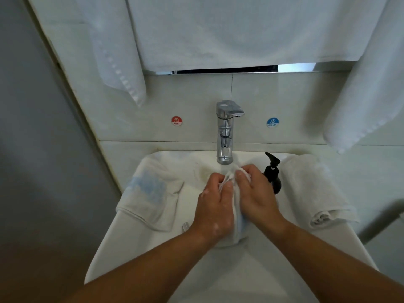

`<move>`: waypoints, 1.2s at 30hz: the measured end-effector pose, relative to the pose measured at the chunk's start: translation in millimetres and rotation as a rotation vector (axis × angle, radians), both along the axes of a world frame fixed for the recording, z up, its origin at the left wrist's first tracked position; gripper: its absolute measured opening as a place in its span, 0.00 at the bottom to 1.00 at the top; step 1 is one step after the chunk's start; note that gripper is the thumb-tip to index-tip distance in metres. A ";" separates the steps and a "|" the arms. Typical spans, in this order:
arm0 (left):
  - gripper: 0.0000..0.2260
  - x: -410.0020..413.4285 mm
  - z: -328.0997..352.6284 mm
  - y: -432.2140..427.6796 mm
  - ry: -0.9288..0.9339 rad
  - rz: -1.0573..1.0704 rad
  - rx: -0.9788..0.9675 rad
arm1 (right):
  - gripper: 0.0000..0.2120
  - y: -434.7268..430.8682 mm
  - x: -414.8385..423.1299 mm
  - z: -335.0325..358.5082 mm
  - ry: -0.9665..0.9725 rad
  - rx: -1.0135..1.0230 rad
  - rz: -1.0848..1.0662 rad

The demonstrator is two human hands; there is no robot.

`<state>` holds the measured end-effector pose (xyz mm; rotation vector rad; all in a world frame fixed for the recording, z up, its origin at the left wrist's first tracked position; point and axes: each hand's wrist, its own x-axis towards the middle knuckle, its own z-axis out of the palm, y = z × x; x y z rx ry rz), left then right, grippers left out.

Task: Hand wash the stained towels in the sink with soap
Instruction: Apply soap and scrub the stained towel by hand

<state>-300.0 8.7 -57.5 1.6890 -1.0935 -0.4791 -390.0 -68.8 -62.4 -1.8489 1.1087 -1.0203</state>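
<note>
White tiles back the sink in front of you, with a chrome tap at its far edge between a red hot sticker and a blue cold sticker. Your left hand and right hand press together over the basin just below the tap, both gripping a bunched towel that hangs between your palms. A stained towel, marked blue, drapes over the sink's left rim. A black soap bottle stands just behind your right hand, and a rolled towel lies to its right
</note>
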 end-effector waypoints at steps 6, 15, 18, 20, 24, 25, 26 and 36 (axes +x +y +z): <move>0.09 14.0 12.8 -11.1 0.118 0.212 0.066 | 0.07 30.1 -1.9 16.4 0.120 -0.075 0.187; 0.08 14.3 32.6 -7.6 0.102 0.192 -0.045 | 0.08 34.4 5.7 13.3 0.120 -0.011 0.102; 0.08 5.0 19.0 -0.1 0.064 0.200 -0.033 | 0.05 29.7 6.9 22.1 0.031 -0.100 0.061; 0.08 -7.9 10.9 8.4 0.014 0.071 -0.002 | 0.05 15.4 4.8 18.8 0.035 -0.012 -0.002; 0.08 5.0 4.1 -1.8 0.008 0.099 0.075 | 0.10 25.1 -2.3 0.4 0.181 0.088 0.098; 0.08 10.4 3.8 -6.4 0.038 0.163 0.093 | 0.10 30.4 -1.5 1.9 0.171 0.057 0.135; 0.08 13.7 2.9 -9.4 0.067 0.222 0.114 | 0.08 32.6 0.0 6.1 0.141 0.004 0.160; 0.08 20.7 1.9 -14.4 0.105 0.234 0.030 | 0.08 31.0 8.1 -12.3 0.147 0.001 0.133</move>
